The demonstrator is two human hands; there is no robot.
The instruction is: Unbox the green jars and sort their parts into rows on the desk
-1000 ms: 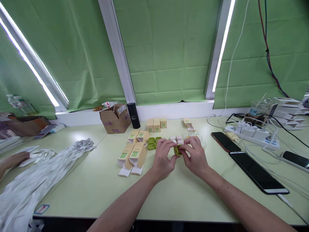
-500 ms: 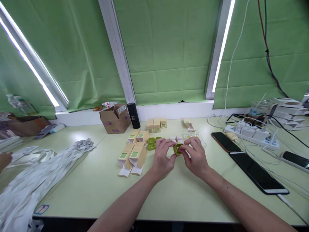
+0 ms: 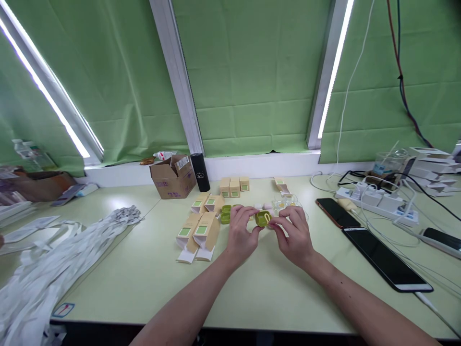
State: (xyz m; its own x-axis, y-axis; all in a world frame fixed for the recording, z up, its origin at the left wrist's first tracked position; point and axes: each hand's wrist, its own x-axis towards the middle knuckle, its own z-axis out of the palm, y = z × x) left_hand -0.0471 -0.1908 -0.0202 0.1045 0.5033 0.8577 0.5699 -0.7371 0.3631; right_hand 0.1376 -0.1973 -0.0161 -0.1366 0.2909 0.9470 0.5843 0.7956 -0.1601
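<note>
A small olive-green square case point(image 3: 260, 219) is held up over the table between my two hands. My left hand point(image 3: 242, 230) is closed on its left side, thumb below and fingers above. My right hand point(image 3: 293, 235) pinches a pale yellow loop point(image 3: 267, 217) at the case's right side. Whether the loop is fixed to the case I cannot tell. Just behind my left fingers stand more green cases point(image 3: 225, 214), partly hidden. Pinkish-white small pieces point(image 3: 267, 206) and clear plastic holders point(image 3: 286, 202) lie behind my hands.
Beige cartons with green labels point(image 3: 206, 229) lie left of my hands, with small upright boxes point(image 3: 234, 186) farther back. A brown cardboard box point(image 3: 173, 178) and black cylinder point(image 3: 200, 173) stand behind. White straps point(image 3: 72, 259) cover the left; phones point(image 3: 387, 258) and a power strip point(image 3: 378, 204) are right.
The green case has shifted slightly left and tipped so its inside faces me. The yellow loop now shows at my right fingertips. Another person's hand at the left edge has mostly left view.
</note>
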